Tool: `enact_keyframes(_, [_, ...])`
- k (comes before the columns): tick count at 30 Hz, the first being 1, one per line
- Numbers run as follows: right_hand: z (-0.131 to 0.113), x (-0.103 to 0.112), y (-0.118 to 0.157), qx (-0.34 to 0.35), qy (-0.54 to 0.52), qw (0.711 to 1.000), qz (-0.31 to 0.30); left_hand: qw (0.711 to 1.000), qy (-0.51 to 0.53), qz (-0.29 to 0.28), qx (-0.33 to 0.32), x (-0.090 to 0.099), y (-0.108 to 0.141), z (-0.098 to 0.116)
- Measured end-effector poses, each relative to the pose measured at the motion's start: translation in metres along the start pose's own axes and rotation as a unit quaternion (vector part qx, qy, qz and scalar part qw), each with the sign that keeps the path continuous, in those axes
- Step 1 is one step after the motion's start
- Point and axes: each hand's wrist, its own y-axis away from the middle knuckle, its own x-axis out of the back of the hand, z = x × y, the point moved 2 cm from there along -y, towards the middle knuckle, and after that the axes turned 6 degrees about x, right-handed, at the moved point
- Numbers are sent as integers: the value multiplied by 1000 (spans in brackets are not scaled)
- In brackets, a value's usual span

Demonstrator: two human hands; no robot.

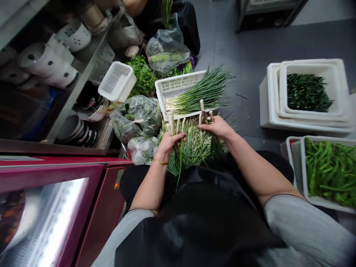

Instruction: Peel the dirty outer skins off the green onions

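Left hand (170, 142): fingers closed round a small bunch of scallions (172, 124), smooth, pale, rod-like stems upright above the fist, thin green leaves trailing below. Right hand (218, 127): closed on a second bunch (205, 117), white stems with brown, ragged matter among them, green leaves hanging beneath. Both bunches held apart, over a loose pile (194, 142) of thin stalks, tangled green mixed with straw-coloured strands. Just beyond the hands: white plastic basket (182, 83), rectangular, slotted walls, perforated base; in it, scallions laid lengthwise (204, 91), pale ends inside, slender dark-green tops extending past the rim at right. Left of the basket: clear, crinkled plastic bag (139, 118), knotted, leafy greens inside. Floor (222, 44): grey, smooth, tiled.
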Motion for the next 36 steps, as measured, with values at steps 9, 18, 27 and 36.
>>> enact_keyframes(9, [-10, 37, -5, 12, 9, 998, 63, 999, -14, -18, -37, 13, 10, 18])
enact_keyframes(18, [-13, -43, 5, 10, -238, 967, 92, 993, -52, 45, -93, -47, -13, -5])
enact_keyframes(27, [9, -49, 2, -18, -214, 975, 50, 997, 10, 54, -49, -37, -14, -11])
enact_keyframes(36, [-5, -42, 7, 63, 37, 996, -47, 998, 68, -5, -17, 3, -1, 13])
